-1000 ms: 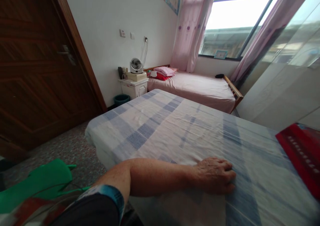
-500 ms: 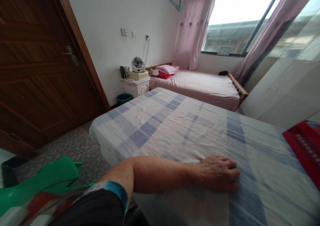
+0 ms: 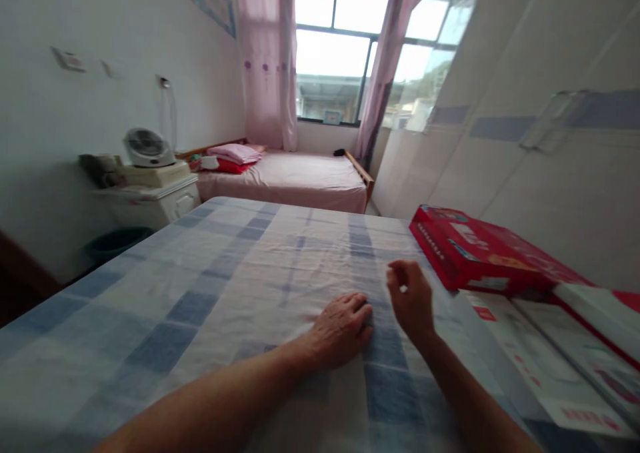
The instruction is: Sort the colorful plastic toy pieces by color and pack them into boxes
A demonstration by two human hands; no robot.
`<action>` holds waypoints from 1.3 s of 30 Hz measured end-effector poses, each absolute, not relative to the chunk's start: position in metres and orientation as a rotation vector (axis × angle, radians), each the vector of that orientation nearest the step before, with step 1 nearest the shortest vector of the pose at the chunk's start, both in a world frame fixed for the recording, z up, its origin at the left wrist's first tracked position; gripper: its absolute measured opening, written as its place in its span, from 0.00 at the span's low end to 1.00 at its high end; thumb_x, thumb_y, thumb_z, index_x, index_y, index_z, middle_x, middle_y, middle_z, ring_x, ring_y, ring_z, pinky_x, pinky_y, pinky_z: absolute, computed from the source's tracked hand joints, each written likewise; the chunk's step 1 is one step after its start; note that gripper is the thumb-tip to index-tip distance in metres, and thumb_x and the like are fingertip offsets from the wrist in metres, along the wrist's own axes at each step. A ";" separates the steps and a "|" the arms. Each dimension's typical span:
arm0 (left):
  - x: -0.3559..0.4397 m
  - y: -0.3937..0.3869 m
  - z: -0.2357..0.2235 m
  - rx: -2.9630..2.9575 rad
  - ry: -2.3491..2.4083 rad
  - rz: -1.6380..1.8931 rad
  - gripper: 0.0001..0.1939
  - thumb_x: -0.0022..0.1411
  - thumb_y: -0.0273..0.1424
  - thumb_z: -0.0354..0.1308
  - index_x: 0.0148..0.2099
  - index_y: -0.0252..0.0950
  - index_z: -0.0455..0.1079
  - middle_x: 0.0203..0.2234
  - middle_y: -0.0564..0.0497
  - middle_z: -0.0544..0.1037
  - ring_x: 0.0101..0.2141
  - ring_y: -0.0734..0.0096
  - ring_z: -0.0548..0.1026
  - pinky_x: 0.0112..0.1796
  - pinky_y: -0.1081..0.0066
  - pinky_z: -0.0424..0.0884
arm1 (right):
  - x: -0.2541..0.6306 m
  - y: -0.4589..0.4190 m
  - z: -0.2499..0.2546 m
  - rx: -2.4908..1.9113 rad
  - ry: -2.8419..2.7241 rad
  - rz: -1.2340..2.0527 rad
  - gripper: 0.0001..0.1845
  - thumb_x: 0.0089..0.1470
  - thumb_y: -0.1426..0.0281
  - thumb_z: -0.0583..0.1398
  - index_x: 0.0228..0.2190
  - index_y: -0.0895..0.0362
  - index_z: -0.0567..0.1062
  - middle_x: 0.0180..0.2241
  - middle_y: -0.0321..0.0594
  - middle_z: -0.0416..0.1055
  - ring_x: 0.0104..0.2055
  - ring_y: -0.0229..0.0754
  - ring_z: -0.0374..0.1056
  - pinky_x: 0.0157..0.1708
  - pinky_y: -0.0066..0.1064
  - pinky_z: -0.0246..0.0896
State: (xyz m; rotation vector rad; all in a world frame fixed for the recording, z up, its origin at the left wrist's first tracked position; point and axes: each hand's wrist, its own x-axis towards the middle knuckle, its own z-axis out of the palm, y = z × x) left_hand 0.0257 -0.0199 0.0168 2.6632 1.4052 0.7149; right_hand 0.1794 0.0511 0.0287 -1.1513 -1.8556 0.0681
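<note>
Blue and white cloth point(image 3: 240, 266) lies spread out wide, with small wrinkles in the middle. On it, the left hand point(image 3: 343, 326) rests palm down, fingers a bit bent, gripping nothing that I can see. Just beside it, the right hand point(image 3: 417, 306) looks lifted, its fingers curled toward the thumb; I cannot tell if they pinch something small. If the left hand slid, the cloth could bunch up. If the right hand swung out, it could bump the red box point(image 3: 500, 246) or white boxes point(image 3: 540, 366). Past the cloth are a pink bed point(image 3: 310, 173), a small fan point(image 3: 149, 147) and a bright window point(image 3: 333, 59).
</note>
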 end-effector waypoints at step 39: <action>0.022 -0.015 0.004 2.698 1.435 0.746 0.17 0.60 0.29 0.50 0.52 0.37 0.67 0.53 0.45 0.70 0.53 0.59 0.68 0.52 0.58 0.66 | 0.228 -0.002 0.075 -1.412 -1.882 -0.138 0.18 0.54 0.71 0.54 0.47 0.54 0.67 0.49 0.45 0.65 0.53 0.46 0.59 0.52 0.41 0.55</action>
